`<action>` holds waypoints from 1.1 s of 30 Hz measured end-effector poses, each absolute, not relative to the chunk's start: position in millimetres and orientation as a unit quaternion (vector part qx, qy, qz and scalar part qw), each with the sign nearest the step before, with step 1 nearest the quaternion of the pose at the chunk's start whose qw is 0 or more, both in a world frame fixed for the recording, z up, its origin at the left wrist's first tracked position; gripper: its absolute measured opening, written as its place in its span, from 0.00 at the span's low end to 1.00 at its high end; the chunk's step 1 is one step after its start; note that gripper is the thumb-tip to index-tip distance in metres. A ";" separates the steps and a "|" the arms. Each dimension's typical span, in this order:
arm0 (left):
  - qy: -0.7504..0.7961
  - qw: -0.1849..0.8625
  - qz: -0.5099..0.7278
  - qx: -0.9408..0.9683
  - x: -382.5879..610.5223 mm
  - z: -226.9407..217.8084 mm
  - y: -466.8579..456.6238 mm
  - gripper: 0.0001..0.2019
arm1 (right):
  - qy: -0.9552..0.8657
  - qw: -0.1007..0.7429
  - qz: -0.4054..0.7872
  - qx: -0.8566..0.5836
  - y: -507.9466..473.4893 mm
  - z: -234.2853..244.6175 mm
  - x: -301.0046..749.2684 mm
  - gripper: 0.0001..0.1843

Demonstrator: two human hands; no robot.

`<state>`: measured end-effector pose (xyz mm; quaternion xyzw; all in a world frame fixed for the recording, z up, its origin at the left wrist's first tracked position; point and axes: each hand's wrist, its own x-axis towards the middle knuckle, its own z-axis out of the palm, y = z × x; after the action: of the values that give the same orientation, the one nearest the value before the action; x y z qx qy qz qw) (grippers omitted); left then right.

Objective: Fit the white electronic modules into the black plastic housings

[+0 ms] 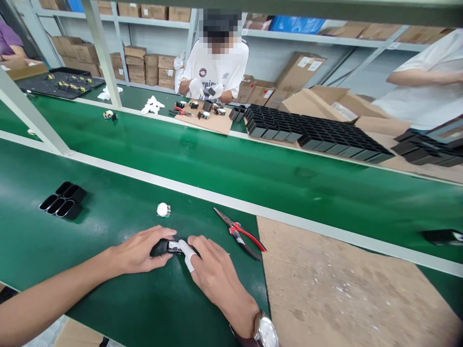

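My left hand (139, 250) grips a small black housing (161, 247) lying on the green mat. My right hand (213, 272) meets it from the right, its thumb in a white finger cot pressing on the pale part at the housing's end. A small round white component (163, 209) lies just beyond my hands. Red-handled pliers (240, 234) rest to the right of them.
A cluster of black housings (64, 200) stands at left. A brown cardboard sheet (347, 289) covers the bench at right. Beyond the green conveyor (217, 154), a person in a white shirt (215, 62) works near rows of black housings (314, 132). Another person's arm (419, 77) is at right.
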<state>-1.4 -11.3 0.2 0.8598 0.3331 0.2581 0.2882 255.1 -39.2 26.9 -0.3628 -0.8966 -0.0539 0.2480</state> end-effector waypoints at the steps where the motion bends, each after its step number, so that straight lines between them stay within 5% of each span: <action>1: 0.334 0.291 0.255 0.859 -1.2 -0.3 -11.3 0.27 | -0.894 0.254 -0.057 -0.366 -39.5 26.6 255.3 0.17; 23: 0.349 0.301 0.235 0.856 0.2 0.1 -11.9 0.28 | -0.882 0.286 -0.058 -0.370 -37.4 23.7 259.9 0.15; 27: 0.321 0.272 0.248 0.872 0.3 4.2 -10.8 0.25 | -0.831 0.344 -0.050 -0.434 -26.0 9.7 267.0 0.12; 33: 0.239 0.167 0.301 0.908 2.7 3.8 -9.6 0.13 | -0.828 0.273 -0.072 -0.485 -15.4 -10.4 268.0 0.15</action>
<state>2.7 -9.6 3.8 0.9079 0.2394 0.3009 0.1668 268.0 -15.4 -10.4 -0.4846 -0.8280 -0.0720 0.2729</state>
